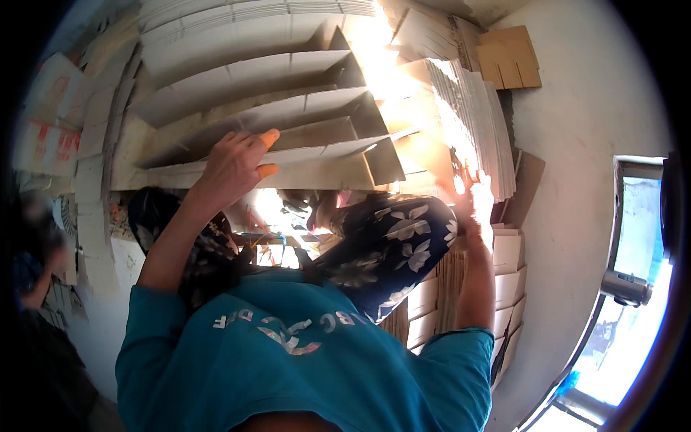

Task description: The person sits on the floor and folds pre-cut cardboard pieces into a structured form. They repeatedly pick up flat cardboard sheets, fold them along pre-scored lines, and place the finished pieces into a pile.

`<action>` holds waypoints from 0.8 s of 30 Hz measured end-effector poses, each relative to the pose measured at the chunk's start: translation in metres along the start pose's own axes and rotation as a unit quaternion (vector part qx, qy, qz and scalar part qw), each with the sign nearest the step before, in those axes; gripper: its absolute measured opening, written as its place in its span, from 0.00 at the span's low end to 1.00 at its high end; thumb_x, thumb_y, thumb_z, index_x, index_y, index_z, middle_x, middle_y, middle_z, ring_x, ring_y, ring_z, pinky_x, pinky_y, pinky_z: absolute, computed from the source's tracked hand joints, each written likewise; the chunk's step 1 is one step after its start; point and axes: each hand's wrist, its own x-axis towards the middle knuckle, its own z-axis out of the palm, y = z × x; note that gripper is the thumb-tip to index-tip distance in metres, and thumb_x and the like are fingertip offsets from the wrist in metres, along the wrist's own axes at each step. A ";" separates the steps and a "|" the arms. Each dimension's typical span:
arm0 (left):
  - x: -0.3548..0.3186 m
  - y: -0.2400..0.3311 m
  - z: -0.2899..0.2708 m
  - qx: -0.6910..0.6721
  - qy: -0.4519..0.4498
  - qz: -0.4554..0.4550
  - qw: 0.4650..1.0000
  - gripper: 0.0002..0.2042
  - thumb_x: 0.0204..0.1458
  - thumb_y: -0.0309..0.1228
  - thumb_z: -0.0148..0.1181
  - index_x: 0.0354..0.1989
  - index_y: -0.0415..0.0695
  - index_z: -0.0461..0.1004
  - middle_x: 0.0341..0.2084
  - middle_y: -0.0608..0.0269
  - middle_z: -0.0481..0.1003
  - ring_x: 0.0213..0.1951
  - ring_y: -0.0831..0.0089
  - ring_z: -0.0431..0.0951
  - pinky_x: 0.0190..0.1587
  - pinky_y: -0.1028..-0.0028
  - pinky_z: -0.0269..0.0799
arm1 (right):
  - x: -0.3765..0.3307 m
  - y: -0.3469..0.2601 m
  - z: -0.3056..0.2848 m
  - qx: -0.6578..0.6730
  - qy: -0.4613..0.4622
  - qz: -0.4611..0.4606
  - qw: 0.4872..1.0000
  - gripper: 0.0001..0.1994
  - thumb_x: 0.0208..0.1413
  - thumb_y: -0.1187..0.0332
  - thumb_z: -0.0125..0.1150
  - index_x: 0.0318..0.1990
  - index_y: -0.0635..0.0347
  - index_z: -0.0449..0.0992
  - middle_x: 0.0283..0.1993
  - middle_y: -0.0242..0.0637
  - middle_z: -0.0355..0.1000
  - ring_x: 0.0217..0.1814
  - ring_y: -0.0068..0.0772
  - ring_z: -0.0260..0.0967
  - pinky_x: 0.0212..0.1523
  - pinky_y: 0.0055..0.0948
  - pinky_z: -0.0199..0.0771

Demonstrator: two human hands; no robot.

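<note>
My left hand (pixel 234 162) is at the near side of a row of cardboard dividers standing on edge, joined at their right ends by cross strips. Orange covers sit on its thumb and a finger. These two tips are apart, astride the top edge of the nearest cardboard strip (pixel 324 151). My right hand (pixel 475 198) reaches out to the right, its fingers stretched against the near end of a stack of cardboard sheets (pixel 482 122). Strong sunlight washes out those fingertips, so any sheet between them cannot be made out.
Flat cardboard strips (pixel 230 29) are piled at the far side. More cardboard bundles (pixel 507 270) stand low at the right by a white wall (pixel 568 122). A brown slotted piece (pixel 509 57) leans at the far right. Printed cardboard (pixel 54 144) and another person (pixel 43 252) are at the left.
</note>
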 end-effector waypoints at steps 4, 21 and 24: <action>-0.003 -0.013 0.017 -0.009 -0.010 -0.021 1.000 0.14 0.42 0.26 0.62 0.39 0.38 0.73 0.23 0.50 0.73 0.29 0.54 0.74 0.32 0.62 0.69 | -0.005 0.076 -0.007 -0.341 -0.067 -0.036 0.937 0.23 0.47 0.62 0.65 0.49 0.60 0.65 0.47 0.46 0.66 0.48 0.38 0.64 0.50 0.32 0.65; 0.017 -0.009 0.022 0.062 -0.114 -0.058 0.990 0.08 0.40 0.26 0.63 0.30 0.38 0.74 0.19 0.46 0.71 0.28 0.47 0.74 0.31 0.58 0.69 | 0.009 -0.127 0.053 -0.405 0.150 -0.179 0.884 0.15 0.53 0.70 0.60 0.48 0.60 0.71 0.37 0.40 0.75 0.30 0.26 0.71 0.31 0.26 0.73; 0.023 -0.006 0.011 0.065 -0.165 -0.086 0.980 0.12 0.39 0.28 0.64 0.35 0.39 0.75 0.23 0.47 0.74 0.31 0.50 0.75 0.34 0.59 0.71 | -0.001 -0.155 0.091 -0.321 0.128 -0.094 0.934 0.19 0.53 0.69 0.61 0.54 0.57 0.70 0.35 0.35 0.75 0.23 0.19 0.66 0.21 0.20 0.68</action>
